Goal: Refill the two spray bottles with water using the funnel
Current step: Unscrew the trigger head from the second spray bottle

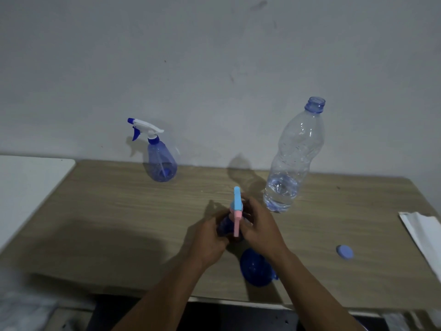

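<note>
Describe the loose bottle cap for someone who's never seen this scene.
Start at the wooden table. On its right half, just left of the white paper, lies the cap. It is a small pale-blue disc, lying alone, far smaller than the dark blue funnel.

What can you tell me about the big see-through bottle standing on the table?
The big bottle is clear, crinkly plastic with a bluish threaded neck. It has no cap on, so its mouth is open. It stands upright on the wooden table, towards the back right, near the wall. Water fills only its lowest part, and the rest looks empty. Nothing but the table seems to touch it.
</note>
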### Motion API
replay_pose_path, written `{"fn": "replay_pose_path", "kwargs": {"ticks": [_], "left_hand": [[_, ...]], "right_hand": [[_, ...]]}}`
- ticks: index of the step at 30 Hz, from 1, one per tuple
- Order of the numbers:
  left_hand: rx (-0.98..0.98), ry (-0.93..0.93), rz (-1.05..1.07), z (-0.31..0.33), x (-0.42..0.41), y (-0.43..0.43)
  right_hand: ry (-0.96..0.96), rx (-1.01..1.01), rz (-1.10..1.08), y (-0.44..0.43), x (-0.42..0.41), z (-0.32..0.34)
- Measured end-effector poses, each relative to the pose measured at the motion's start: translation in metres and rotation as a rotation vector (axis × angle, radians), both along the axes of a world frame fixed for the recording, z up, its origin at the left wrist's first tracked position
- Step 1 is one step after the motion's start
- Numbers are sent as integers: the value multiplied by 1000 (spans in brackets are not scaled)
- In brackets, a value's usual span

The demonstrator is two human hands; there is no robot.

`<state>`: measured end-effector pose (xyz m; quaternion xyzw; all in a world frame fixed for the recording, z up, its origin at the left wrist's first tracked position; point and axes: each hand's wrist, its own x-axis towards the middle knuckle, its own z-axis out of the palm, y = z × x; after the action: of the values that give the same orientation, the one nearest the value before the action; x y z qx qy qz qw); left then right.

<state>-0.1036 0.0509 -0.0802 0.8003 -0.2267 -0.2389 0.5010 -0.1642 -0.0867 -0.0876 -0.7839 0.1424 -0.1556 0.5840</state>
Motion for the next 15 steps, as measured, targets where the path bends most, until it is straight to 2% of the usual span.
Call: {"fn": "replay_pose_path", "kwargs": {"ticks": [3, 6, 15], "left_hand": [[-16, -11, 0, 0, -1, -1], [-8, -4, 9, -2, 1, 0], [-43, 30, 27, -4, 2, -2]], "right_hand": [[-13, 36, -61, 2, 3, 0], [-5, -20, -8, -2, 4, -4], [28, -20, 4, -2, 2, -1]]}}
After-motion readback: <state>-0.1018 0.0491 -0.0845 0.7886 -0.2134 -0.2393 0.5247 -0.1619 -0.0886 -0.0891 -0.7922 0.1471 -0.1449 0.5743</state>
